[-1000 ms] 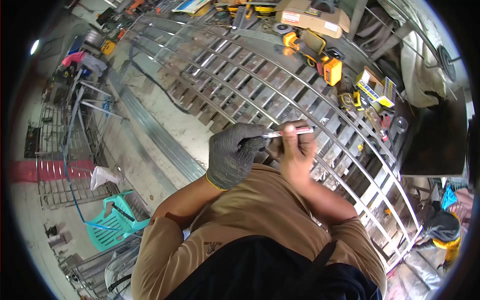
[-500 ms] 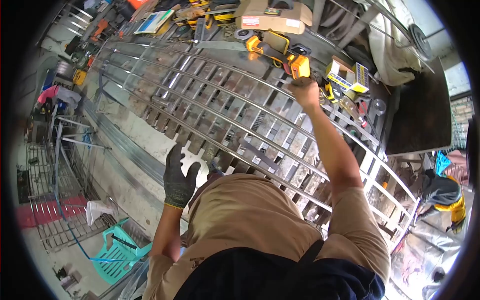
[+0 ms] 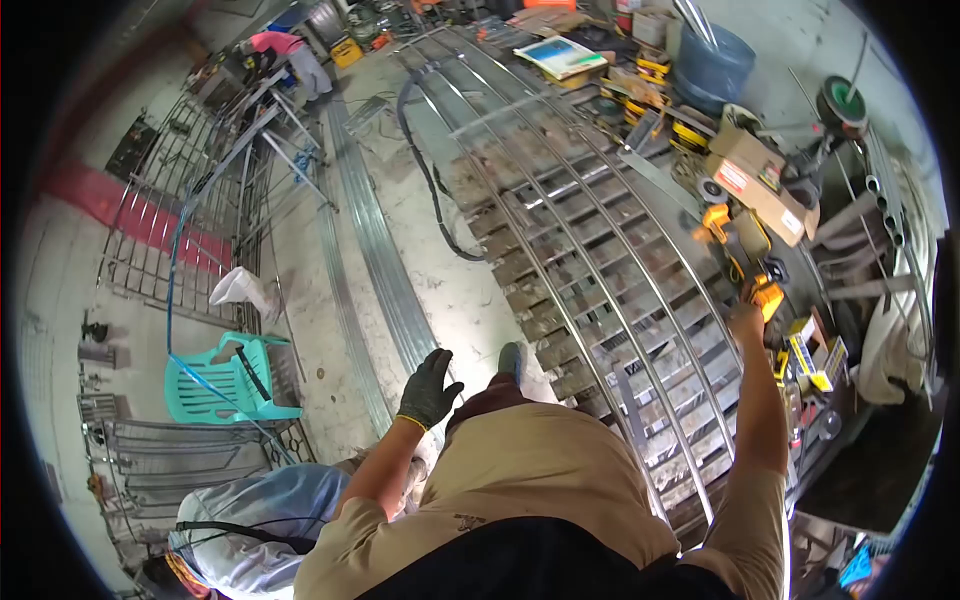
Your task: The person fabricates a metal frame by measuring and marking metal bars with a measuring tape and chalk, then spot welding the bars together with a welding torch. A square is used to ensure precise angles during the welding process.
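Note:
My right hand (image 3: 745,322) is at the battery end of a yellow-and-black cordless angle grinder (image 3: 738,255), its fingers closed round that end and partly hidden. The grinder is at the right side of the work surface, below a cardboard box. My left hand (image 3: 432,392), in a dark glove with a yellow cuff, hangs over the floor with fingers stretched and thumb apart, holding nothing. Between my body and the grinder, a long frame of shiny metal tubes (image 3: 585,215) lies across a slatted metal bench (image 3: 560,330).
A person in light blue (image 3: 270,500) is close at my lower left; another in pink (image 3: 290,55) bends at the far left. A green plastic chair (image 3: 225,385), long metal profiles (image 3: 385,255) and a black cable (image 3: 425,170) are left. A cardboard box (image 3: 750,170) and blue bucket (image 3: 712,70) stand right.
My view has swung left, so the bench and grinder appear farther right. The person in light blue has come into view. My right hand stays at the grinder; my left remains open.

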Demonstrator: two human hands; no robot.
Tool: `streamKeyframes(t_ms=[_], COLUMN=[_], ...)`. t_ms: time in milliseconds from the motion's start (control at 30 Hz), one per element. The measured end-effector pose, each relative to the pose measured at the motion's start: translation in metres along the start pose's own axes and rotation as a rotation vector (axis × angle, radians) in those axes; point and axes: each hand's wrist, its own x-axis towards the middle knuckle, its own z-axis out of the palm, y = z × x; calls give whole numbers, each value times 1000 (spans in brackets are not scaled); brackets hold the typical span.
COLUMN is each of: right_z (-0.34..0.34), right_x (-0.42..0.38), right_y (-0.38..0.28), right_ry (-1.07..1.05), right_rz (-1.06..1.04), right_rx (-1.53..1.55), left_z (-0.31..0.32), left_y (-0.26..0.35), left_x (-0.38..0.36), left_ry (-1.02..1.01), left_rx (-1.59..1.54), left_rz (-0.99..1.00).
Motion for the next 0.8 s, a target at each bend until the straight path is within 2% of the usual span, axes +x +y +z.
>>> streamKeyframes(t_ms=[67, 133, 233, 300, 367, 433, 467, 500, 633, 733, 800], right_z=[-18, -48, -98, -99, -122, -145, -160, -173, -205, -256, -268], right_x=[-16, -46, -87, -106, -131, -155, -162, -166, -191, -172, -149], right_y=[-2, -20, -44, -47, -53, -67, -76, -84, -131, -211, -257], right_ry=[123, 271, 382, 557, 540, 545, 540, 564, 599, 547, 545], right_rz=[14, 197, 268, 241, 223, 355, 425, 429, 540, 578, 394], right_rx=[173, 572, 777, 845, 755, 878, 939, 872, 625, 594, 532], left_z=[-1, -6, -18, -23, -34, -37, -42, -50, -68, -88, -89], left_y=[-18, -33, -55, -69, -72, -86, -85, -83, -87, -118, -176], left_x=[4, 13, 39, 61, 86, 114, 129, 143, 221, 317, 417], left_ry=[20, 39, 73, 71, 35, 83, 75, 60, 95, 120, 168], left_rx=[21, 38, -15, 2, 15, 48, 55, 63, 23, -90, -82], left_rz=[-8, -12, 7, 46, 76, 218, 216, 214, 110, -78, -159])
